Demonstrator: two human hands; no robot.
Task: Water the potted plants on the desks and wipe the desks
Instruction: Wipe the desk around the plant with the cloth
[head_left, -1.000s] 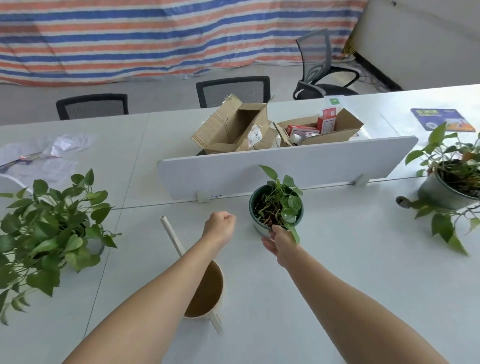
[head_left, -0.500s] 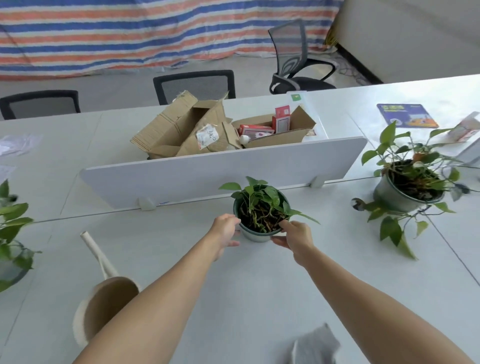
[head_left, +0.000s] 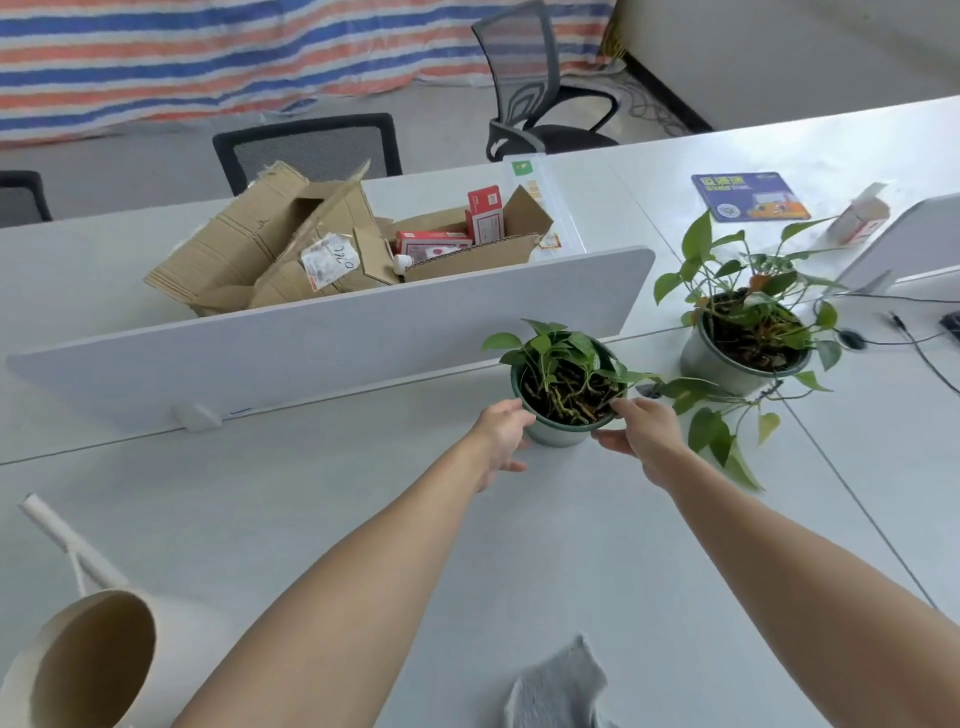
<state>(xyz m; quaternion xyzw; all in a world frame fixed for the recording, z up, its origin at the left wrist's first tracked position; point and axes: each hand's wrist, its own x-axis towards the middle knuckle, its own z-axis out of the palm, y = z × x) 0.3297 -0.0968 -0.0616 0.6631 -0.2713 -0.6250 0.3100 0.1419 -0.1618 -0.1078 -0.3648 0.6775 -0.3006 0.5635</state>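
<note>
Both hands were on the small pot (head_left: 558, 439), one on each side. The left hand (head_left: 501, 434) cupped its left wall with the thumb up by the rim. The right hand (head_left: 641, 436) gripped the other side, thumb hooked over the rim right next to the soil. Couldn't honestly tell if the pot was sitting on the desk (head_left: 363, 499) or lifted a hair off it.

The pot was just in front of the white divider (head_left: 311, 348), near its right end. A bigger pot (head_left: 711, 364) stood close by to the right, and its trailing leaves reached down past the right hand. The watering can (head_left: 78, 670) sat way off at the near left corner, spout pointing away from the person. A grey rag (head_left: 556, 691) lay crumpled on the near edge between the two arms. Behind the divider there were torn cardboard boxes (head_left: 291, 244) with some red cartons in them.
</note>
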